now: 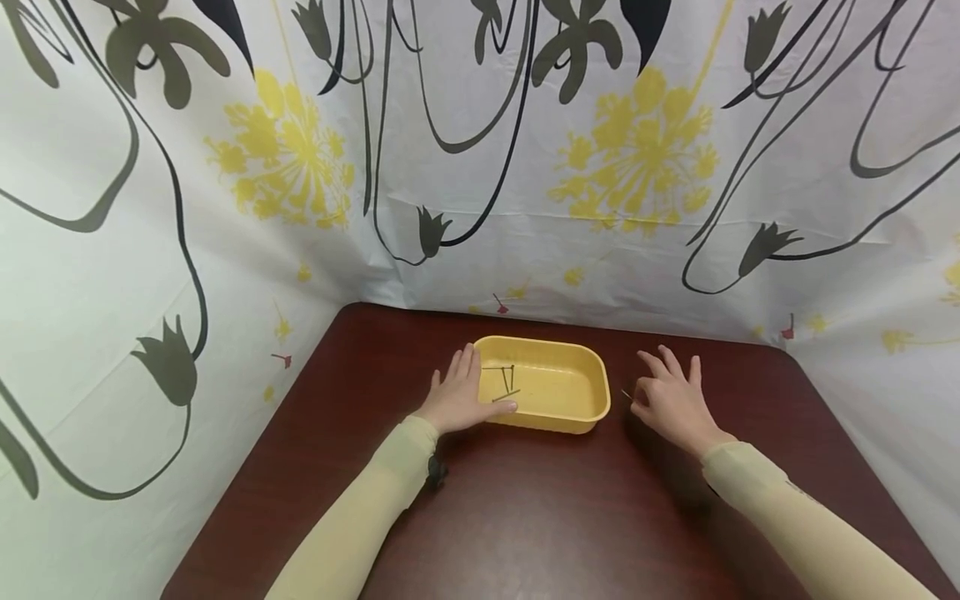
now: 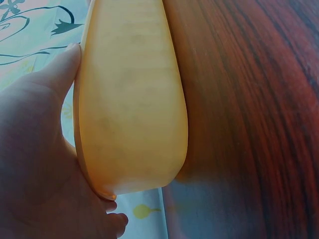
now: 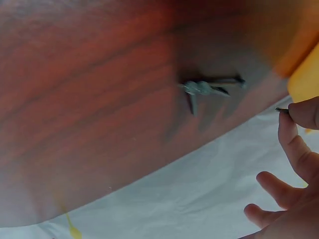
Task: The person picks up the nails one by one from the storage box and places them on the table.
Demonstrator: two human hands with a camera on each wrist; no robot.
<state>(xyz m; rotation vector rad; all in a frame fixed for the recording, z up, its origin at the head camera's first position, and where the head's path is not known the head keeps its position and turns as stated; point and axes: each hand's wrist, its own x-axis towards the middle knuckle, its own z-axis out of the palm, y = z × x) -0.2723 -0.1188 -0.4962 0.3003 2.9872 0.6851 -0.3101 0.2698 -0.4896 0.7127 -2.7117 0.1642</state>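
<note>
A yellow plastic tray [image 1: 558,392] sits on the table, with several thin dark nails [image 1: 507,392] lying at its left end. Across the tray's left rim rests my left hand [image 1: 459,402], fingers straight and thumb along the near rim. To the right of the tray, my right hand [image 1: 675,407] pinches one thin nail [image 1: 626,393] between thumb and index finger, the other fingers spread. In the right wrist view a small pile of nails [image 3: 202,88] lies on the table beside that hand; the head view hides it.
The dark reddish-brown table [image 1: 540,517] has its far edge against a white hanging cloth [image 1: 480,183] with printed flowers. A similar cloth hangs along the left and right sides. A dark wrist strap piece [image 1: 437,471] shows under the left sleeve.
</note>
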